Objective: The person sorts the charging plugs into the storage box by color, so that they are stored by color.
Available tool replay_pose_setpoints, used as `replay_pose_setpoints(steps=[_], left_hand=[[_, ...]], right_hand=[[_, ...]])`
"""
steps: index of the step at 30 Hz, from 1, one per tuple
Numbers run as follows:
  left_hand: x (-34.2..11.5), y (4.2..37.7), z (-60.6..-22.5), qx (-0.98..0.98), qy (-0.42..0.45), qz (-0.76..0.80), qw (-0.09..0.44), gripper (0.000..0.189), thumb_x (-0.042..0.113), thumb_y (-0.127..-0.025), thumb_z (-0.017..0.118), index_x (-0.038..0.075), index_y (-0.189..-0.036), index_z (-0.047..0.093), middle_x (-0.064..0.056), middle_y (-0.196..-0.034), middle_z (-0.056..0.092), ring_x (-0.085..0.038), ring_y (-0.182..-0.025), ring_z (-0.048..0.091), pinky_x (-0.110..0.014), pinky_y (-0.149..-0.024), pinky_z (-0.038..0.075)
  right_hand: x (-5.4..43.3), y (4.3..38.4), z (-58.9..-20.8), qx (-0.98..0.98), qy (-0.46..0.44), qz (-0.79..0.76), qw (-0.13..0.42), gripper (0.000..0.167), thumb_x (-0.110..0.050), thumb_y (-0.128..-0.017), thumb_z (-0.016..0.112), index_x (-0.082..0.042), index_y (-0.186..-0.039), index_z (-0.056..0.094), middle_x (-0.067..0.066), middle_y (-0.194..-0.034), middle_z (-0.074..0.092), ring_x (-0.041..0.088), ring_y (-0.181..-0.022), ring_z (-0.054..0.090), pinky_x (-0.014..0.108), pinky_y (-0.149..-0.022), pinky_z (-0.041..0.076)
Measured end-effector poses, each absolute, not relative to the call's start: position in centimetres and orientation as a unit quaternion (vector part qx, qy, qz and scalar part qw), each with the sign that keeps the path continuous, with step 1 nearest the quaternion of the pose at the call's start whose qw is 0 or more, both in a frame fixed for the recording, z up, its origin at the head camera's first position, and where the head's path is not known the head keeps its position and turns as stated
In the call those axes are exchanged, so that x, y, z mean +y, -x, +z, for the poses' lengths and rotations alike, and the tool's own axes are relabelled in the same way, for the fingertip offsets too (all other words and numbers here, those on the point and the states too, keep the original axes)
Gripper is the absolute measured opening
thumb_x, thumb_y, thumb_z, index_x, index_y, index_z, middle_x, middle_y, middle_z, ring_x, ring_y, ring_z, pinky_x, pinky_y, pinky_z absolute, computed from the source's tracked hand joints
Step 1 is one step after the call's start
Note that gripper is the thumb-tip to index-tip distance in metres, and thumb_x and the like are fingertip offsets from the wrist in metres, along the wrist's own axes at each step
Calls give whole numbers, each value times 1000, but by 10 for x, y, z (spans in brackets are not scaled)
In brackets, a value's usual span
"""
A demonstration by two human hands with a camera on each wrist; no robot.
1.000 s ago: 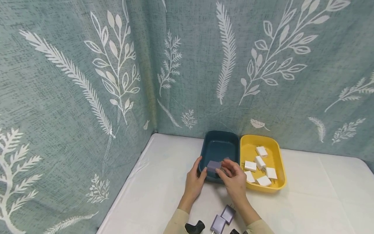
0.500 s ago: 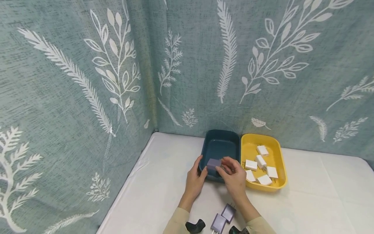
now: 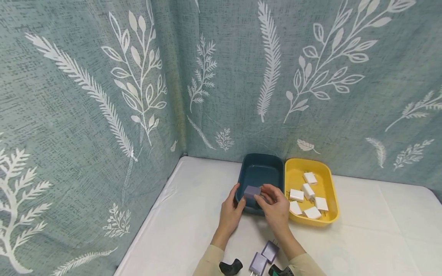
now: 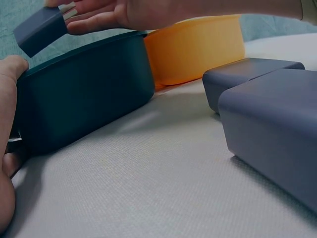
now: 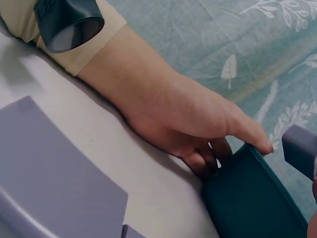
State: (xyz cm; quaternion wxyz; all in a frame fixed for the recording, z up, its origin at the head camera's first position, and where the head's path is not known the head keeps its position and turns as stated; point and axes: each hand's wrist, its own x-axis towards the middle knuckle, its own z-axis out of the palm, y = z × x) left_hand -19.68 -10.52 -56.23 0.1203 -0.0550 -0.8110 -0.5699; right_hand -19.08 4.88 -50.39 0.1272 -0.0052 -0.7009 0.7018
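Observation:
My right hand (image 3: 277, 209) pinches a purple plug-in charger (image 3: 252, 192) by its prong end, above the near part of the dark teal bin (image 3: 262, 172). In the left wrist view, this charger (image 4: 39, 32) hangs over the rim, its metal prongs between the fingers. At the bin's near left corner, my left hand (image 3: 230, 212) holds the wall. The right wrist view shows the left thumb (image 5: 255, 136) at the rim and the other fingers curled against the outside. Two more purple chargers, one (image 3: 271, 251) touching the other (image 3: 258, 263), lie on the table between the forearms.
A yellow bin (image 3: 332, 191) stands directly right of the teal one, with several white chargers (image 3: 308, 190) lying inside. The white tabletop (image 3: 380, 226) stretches away on both sides. A patterned green curtain (image 3: 235, 96) hangs behind and at the left.
The hands have barely moved. The purple charger in my right hand has tilted a little and shifted slightly up over the teal bin; my left hand stays on the bin's corner.

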Motion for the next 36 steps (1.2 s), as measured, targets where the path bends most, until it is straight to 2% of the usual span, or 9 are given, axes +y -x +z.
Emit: replay_pose_setpoints(steps=[11, 18, 31, 36], left_hand=[[-104, 194, -562, -812, 54, -567, 128, 54, 30, -98, 55, 15, -148, 41, -11, -147, 50, -26, -134, 50, -46, -110, 42], [-104, 195, -562, -809, 48, -574, 116, 55, 32, -98, 56, 16, -148, 41, -7, -148, 49, -22, -136, 48, -44, -113, 40], [-104, 197, -562, -809, 45, -575, 115, 55, 32, -98, 56, 16, -148, 41, -5, -149, 48, -19, -138, 46, -43, -114, 38], [-104, 197, -561, -808, 49, -574, 122, 54, 30, -98, 57, 16, -148, 42, -7, -148, 49, -22, -137, 47, -44, -113, 40]], right_hand=[[48, 194, -506, -709, 22, 697, 106, 42, -2, -78, 79, -3, -118, 63, 10, -116, 67, 14, -105, 66, 17, -90, 53], [49, 196, -505, -710, 29, 696, 98, 43, -4, -79, 79, -3, -119, 62, 10, -117, 67, 19, -109, 65, 18, -92, 53], [47, 198, -504, -715, 30, 690, 107, 43, -3, -79, 79, -4, -118, 63, 9, -116, 67, 19, -109, 65, 15, -90, 52], [47, 198, -505, -712, 26, 693, 109, 43, -3, -78, 79, -4, -118, 63, 9, -116, 68, 20, -109, 65, 15, -90, 52]])
